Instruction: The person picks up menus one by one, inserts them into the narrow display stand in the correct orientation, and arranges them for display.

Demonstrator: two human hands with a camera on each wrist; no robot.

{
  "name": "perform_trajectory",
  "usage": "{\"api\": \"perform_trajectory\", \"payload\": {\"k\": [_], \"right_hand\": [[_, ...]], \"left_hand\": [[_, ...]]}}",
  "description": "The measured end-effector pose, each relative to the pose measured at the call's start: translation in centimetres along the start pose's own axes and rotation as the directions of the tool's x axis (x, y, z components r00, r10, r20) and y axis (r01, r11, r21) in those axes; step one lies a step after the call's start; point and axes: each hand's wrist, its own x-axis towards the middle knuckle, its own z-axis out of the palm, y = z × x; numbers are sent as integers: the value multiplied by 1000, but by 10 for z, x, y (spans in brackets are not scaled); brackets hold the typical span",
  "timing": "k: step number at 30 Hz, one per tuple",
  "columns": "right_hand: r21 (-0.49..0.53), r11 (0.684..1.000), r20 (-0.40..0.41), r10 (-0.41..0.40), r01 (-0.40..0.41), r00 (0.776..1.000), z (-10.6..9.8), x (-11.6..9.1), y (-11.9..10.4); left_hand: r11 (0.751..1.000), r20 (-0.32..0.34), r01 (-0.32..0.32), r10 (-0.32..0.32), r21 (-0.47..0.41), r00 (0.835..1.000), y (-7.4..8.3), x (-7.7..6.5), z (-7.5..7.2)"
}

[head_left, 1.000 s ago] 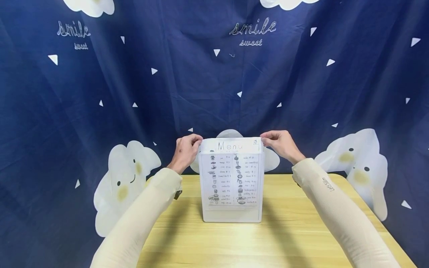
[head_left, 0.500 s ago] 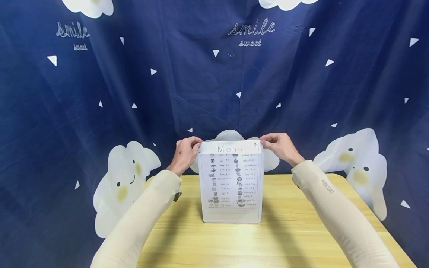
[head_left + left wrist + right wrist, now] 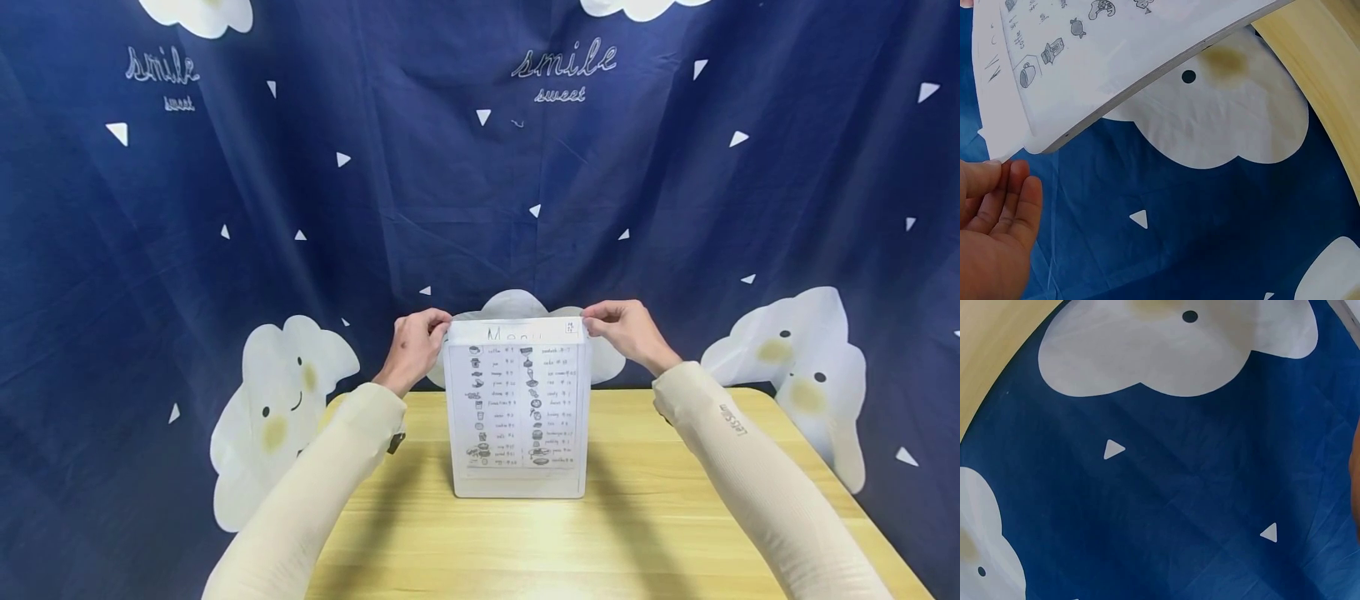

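In the head view a white sign holder (image 3: 519,486) stands upright on the wooden table, its front showing a menu sheet (image 3: 517,327) through it. The sheet's top strip sticks out above the holder, and the holder's upper edge cuts across the word "Menu". My left hand (image 3: 410,348) pinches the sheet's top left corner between thumb and fingers. At the opposite top corner, my right hand (image 3: 630,331) pinches the paper. The left wrist view shows the fingers (image 3: 1024,203) on the paper right beside the holder's corner. Only a sliver of the right hand (image 3: 1355,481) enters the right wrist view.
The light wooden table (image 3: 660,500) runs under the holder and both forearms. Close behind hangs a dark blue curtain (image 3: 450,167) with white clouds, triangles and "smile sweet" lettering. A dark band shows at the left cuff (image 3: 397,438).
Both hands have come down a little, and the menu sheet has slid lower in the sign holder. The "Menu" heading, fully showing before, is now partly covered. The holder has stayed in place.
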Motion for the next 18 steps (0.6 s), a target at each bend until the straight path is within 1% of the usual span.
{"api": "perform_trajectory", "payload": {"k": [7,14,18], "right_hand": [[-10,1000,-3,-4,4,1000,2,-1,1],[-29,1000,-4,-11,11,1000,3,-3,2],[-39,999,-7,-29,28,1000,3,-4,4]], "left_hand": [[1000,-4,-9,9,10,1000,-2,-1,1],[1000,-1,2,-2,7,1000,-3,-2,3],[1000,-7,-15,15,11,1000,-3,-2,2]]}}
